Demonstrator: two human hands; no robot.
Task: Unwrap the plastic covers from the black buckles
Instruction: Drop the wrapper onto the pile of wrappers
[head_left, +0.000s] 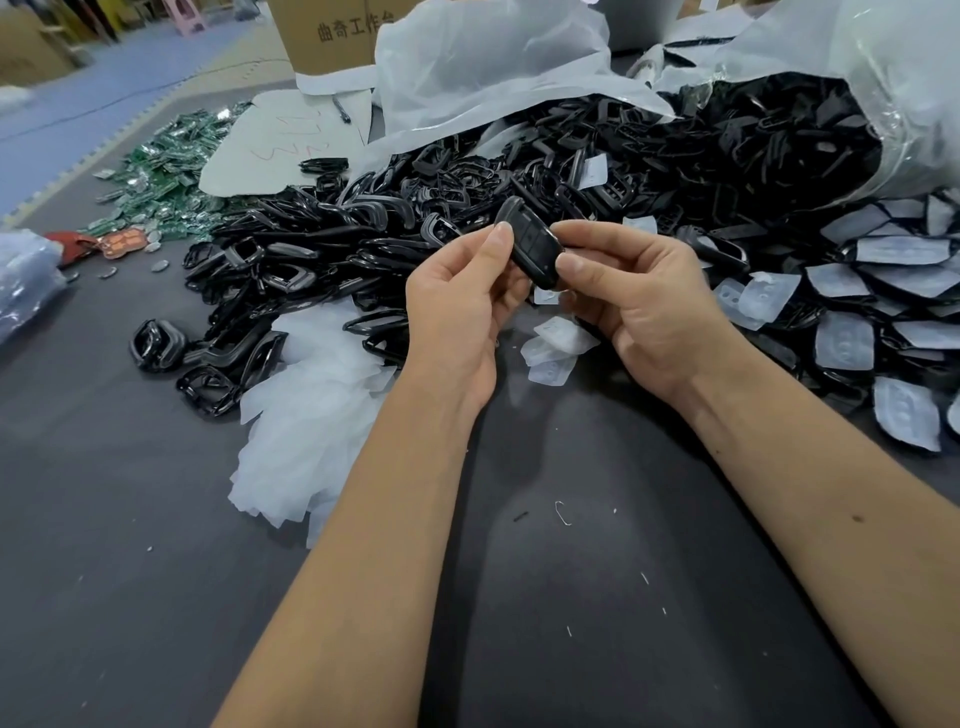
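Both hands are raised above the grey table (130, 597), near the middle of the scene. The left hand (457, 306) and right hand (639, 306) together pinch one black buckle (530, 249) between thumbs and curled fingers, left thumb on its near-left edge, right thumb on its near-right end. The buckle is tilted, its far end pointing up and left. Whether a cover remains on it cannot be told.

Beyond the hands lies a large heap of buckles (467, 197), spilling from a clear bag (893, 93) at far right. Wrapped buckles (893, 291) lie at right, pale covers showing. A pile of covers (311, 415) sits left of the left forearm; a few more (556, 353) lie under the hands. Green circuit boards (166, 176) lie far left, a carton (327, 31) beyond.
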